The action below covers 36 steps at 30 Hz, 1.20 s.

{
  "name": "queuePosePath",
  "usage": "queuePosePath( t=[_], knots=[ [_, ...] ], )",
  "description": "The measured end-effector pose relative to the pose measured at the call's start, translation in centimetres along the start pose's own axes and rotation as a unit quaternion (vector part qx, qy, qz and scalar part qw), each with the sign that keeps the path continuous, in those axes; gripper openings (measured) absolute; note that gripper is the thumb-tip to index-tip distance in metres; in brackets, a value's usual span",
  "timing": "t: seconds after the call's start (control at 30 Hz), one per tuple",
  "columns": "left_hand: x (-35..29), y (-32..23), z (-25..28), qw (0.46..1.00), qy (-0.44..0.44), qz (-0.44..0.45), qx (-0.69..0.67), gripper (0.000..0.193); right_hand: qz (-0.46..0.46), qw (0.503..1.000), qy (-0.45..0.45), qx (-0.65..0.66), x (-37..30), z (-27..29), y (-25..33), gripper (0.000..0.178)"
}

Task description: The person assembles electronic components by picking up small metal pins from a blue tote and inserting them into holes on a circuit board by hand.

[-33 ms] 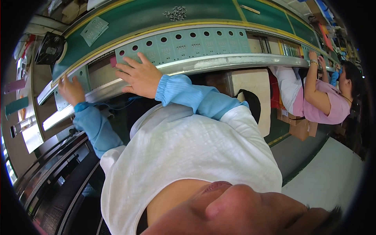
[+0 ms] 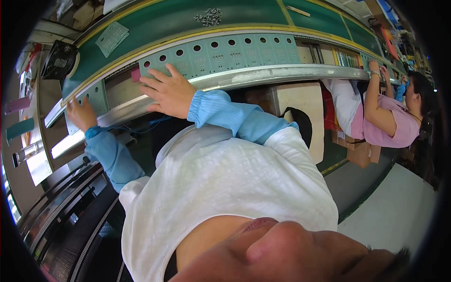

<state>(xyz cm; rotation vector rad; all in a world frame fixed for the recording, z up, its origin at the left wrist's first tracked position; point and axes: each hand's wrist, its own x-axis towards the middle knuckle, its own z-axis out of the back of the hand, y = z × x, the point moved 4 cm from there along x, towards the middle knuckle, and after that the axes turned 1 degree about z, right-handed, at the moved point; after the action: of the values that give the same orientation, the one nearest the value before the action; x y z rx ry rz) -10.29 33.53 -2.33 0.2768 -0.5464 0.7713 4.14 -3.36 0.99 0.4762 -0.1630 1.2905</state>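
A row of green circuit boards [image 2: 221,59], each with a round dark hole, lies along a metal rail [image 2: 244,76] in front of me. My right hand [image 2: 170,95] is open, its fingers spread over the left end of this row; I cannot tell how firmly they touch. Farther left on the same track, a separate green board [image 2: 96,97] lies beyond a gap. At that board's near left side is my left hand [image 2: 81,114], its fingers apart and bent. Part of the board is hidden by it, and no grip on the board shows.
Beyond the rail, a green work surface [image 2: 155,28] carries a pile of small metallic parts [image 2: 208,17] and a few loose boards [image 2: 112,39]. A black fan [image 2: 59,59] stands at the left. At the right, a person in pink [image 2: 392,115] works at the line, near cardboard boxes [image 2: 359,156].
My left hand has shifted slightly to the left, uncovering a little more of the separate board. My right hand stays almost in place over the row.
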Motion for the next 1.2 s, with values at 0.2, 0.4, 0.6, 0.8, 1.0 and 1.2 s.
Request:
queuePosePath(
  t=[0.2, 0.4, 0.6, 0.8, 1.0, 1.2],
  knots=[
    [-0.8, 12.6, -6.0, 0.988, 0.100, 0.089, 0.071, 0.073, -0.054, 0.998, -0.001, -0.016, -4.4, 3.4, -3.8, 0.047],
    [0.1, 13.9, -7.6, 0.978, 0.162, 0.113, 0.068, 0.084, -0.189, 0.978, -0.008, -0.082, -12.0, 9.4, -9.8, 0.037],
    [0.2, 15.9, -8.8, 0.973, 0.173, 0.137, 0.067, 0.090, -0.307, 0.933, -0.015, -0.186, -18.5, 14.4, -15.5, 0.031],
    [-0.1, 15.0, -8.5, 0.978, 0.148, 0.134, 0.055, 0.089, -0.384, 0.884, -0.005, -0.267, -23.1, 17.4, -21.1, 0.029],
    [-0.8, 15.4, -4.4, 0.994, 0.066, 0.083, -0.034, 0.072, -0.362, 0.893, 0.047, -0.262, -19.5, 17.5, -21.4, 0.029],
    [-1.4, 5.2, -0.3, 0.997, 0.039, 0.071, 0.014, 0.058, -0.124, 0.987, 0.044, 0.096, -4.7, 7.9, -12.3, 0.043]
  ],
)
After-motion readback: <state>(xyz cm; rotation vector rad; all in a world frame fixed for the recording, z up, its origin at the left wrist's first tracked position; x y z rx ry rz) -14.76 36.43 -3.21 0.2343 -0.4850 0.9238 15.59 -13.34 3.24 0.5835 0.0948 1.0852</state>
